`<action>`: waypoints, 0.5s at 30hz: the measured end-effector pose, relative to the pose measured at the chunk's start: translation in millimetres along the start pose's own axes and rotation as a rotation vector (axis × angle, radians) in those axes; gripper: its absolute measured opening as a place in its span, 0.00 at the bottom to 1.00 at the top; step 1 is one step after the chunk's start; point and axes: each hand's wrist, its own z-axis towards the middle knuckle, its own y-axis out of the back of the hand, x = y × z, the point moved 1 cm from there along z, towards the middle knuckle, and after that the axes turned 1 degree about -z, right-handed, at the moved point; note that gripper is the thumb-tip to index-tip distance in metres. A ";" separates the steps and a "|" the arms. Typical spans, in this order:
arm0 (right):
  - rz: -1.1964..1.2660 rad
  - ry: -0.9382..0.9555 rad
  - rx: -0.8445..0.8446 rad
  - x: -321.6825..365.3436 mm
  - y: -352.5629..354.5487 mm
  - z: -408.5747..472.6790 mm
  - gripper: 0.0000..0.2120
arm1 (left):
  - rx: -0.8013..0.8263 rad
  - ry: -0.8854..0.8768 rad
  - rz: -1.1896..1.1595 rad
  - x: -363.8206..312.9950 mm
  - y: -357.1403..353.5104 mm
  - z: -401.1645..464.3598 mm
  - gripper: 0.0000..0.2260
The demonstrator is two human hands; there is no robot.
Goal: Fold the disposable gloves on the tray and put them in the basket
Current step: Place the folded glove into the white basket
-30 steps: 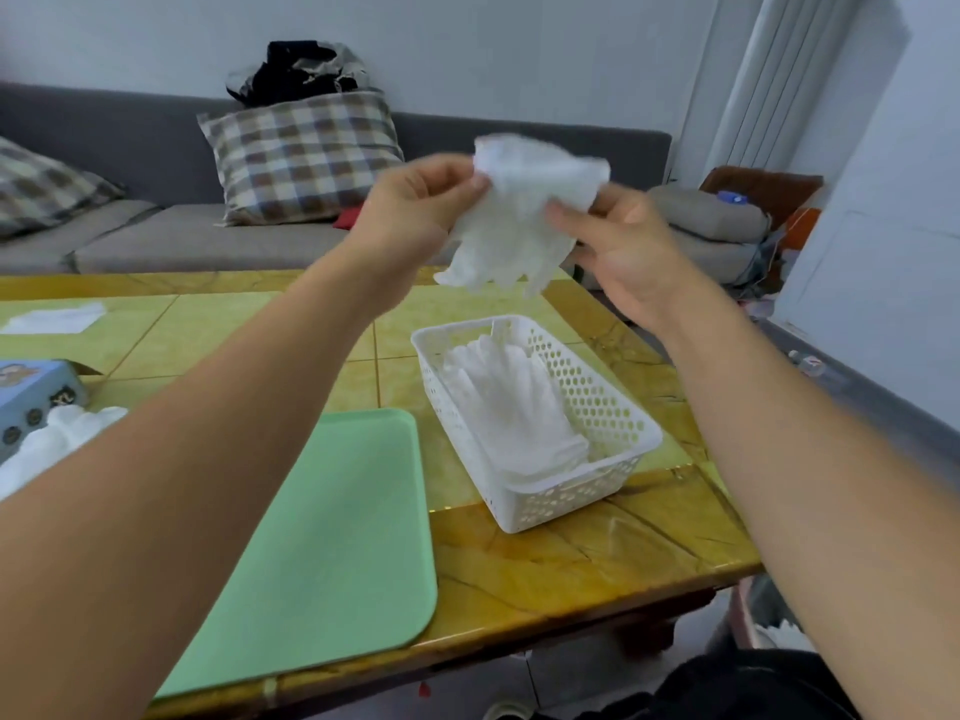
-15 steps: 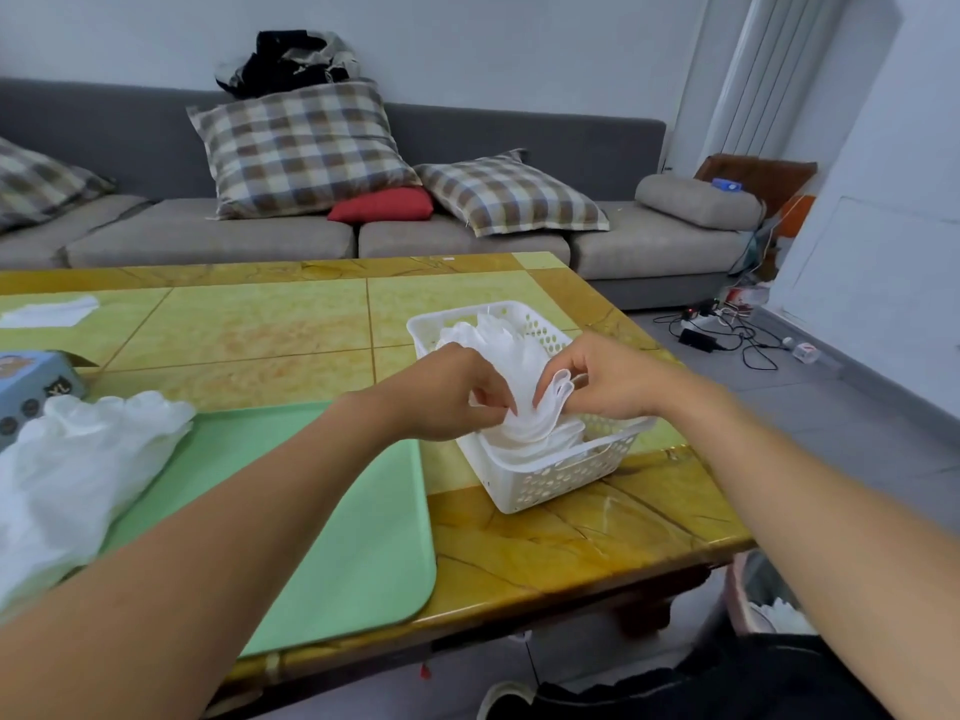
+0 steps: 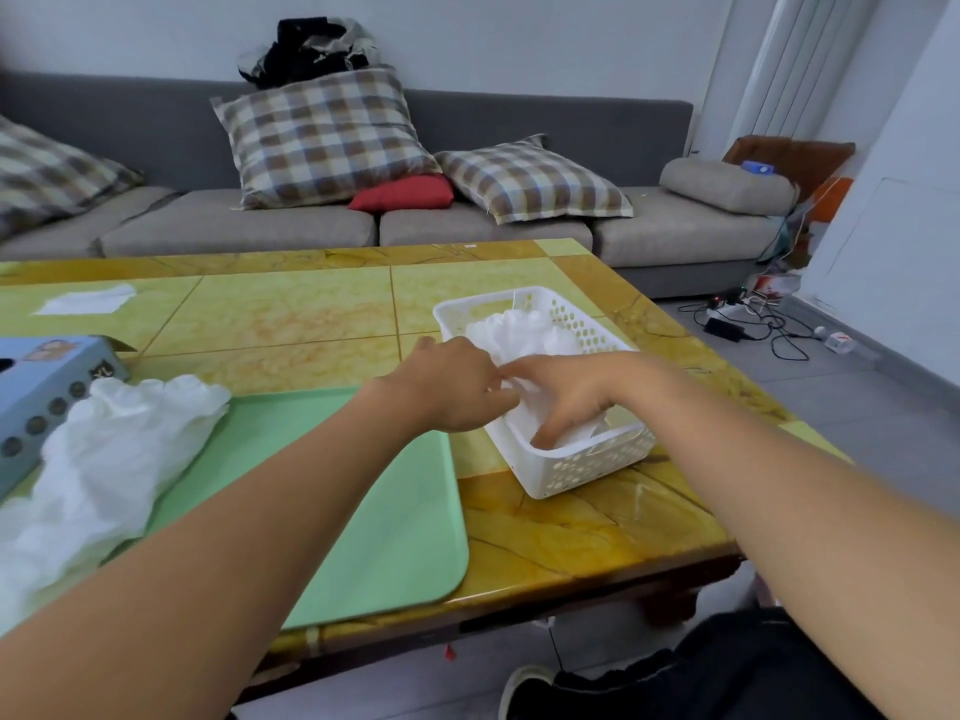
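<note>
Gloves (image 3: 524,330) — thin, white, crumpled — lie piled inside the white plastic basket (image 3: 571,472), which stands on the yellow-tiled table (image 3: 291,317) just to the right of the green tray (image 3: 363,511). Both hands are at the basket's near end. The right hand (image 3: 566,389) reaches down into it, fingers extended and pressing on the gloves near the front wall. The left hand (image 3: 457,384) sits at the basket's left rim, knuckles up, its fingertips curled in and meeting the glove material beside the right hand; whether they pinch it I cannot tell. A second heap of white gloves (image 3: 98,459) rests on the left part of the tray, spilling past its edge. Beside that heap stands a blue box (image 3: 47,387) with a row of dark round marks along its side and the letters "XL" on a dark patch — no other writing on it is legible. A flat white sheet (image 3: 85,299) lies farther back on the table. Behind the table runs a grey sofa (image 3: 467,226) with checked cushions (image 3: 322,137) and a small red one (image 3: 402,193).
</note>
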 end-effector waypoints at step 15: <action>0.081 0.534 -0.315 218.5 -10.2 39.1 0.18 | -0.283 0.497 -0.325 194.0 39.5 -152.4 0.07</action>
